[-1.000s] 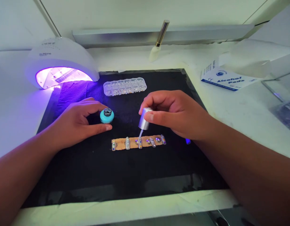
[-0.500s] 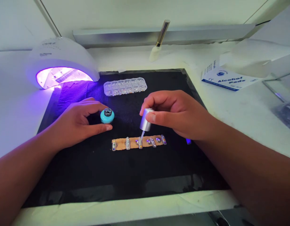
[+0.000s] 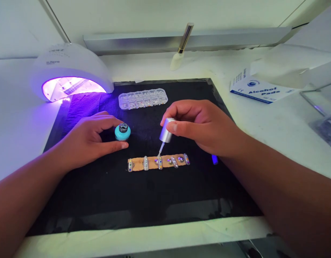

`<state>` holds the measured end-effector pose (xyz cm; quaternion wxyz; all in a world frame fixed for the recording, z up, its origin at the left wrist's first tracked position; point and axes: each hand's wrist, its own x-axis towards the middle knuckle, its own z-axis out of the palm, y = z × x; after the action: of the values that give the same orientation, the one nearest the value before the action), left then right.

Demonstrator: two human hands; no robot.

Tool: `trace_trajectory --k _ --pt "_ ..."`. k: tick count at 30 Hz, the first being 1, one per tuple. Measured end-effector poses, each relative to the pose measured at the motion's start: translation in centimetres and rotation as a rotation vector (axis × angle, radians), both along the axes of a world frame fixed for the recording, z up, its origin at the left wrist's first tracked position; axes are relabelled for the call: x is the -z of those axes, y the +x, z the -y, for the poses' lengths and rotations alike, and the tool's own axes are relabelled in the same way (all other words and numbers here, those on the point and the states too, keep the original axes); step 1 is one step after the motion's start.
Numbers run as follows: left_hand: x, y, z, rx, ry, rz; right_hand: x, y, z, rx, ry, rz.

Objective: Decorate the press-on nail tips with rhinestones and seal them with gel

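My left hand (image 3: 97, 138) rests on the black mat, thumb and forefinger around an uncapped turquoise nail polish bottle (image 3: 122, 133). Between the thumb and fingers of my right hand (image 3: 200, 127) is a silver polish cap with its brush (image 3: 167, 130), tilted so the bristles point down. The brush tip meets the upper end of the middle false nail (image 3: 160, 163). Several such shiny nails with small coloured stones sit crosswise along a tan strip (image 3: 138, 163), some beside round metallic studs.
A white nail lamp (image 3: 74, 64) glows purple at the left. Behind my hands lies a clear compartment case (image 3: 143, 99) of small gems. Farther back stands a bottle with a gold-striped cap (image 3: 185, 37). An alcohol pads box (image 3: 262, 87) is at the right, and a small blue piece (image 3: 214, 159) lies near my right wrist.
My right hand has lifted the brush slightly, its tip moving from the middle of the nail to its upper end. My left hand and the bottle stay in place.
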<state>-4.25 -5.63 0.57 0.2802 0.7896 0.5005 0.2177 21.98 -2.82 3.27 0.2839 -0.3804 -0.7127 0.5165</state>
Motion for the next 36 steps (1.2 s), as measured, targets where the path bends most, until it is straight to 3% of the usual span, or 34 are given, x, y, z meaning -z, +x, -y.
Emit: trace_trajectory --k 9,36 --pt "0.01 0.01 -0.08 0.013 0.004 0.009 0.07 0.09 0.16 -0.059 -0.033 -0.018" --pt "-0.29 0.08 -0.03 0.005 -0.010 -0.006 0.06 0.25 -0.09 -0.043 -0.048 -0.059"
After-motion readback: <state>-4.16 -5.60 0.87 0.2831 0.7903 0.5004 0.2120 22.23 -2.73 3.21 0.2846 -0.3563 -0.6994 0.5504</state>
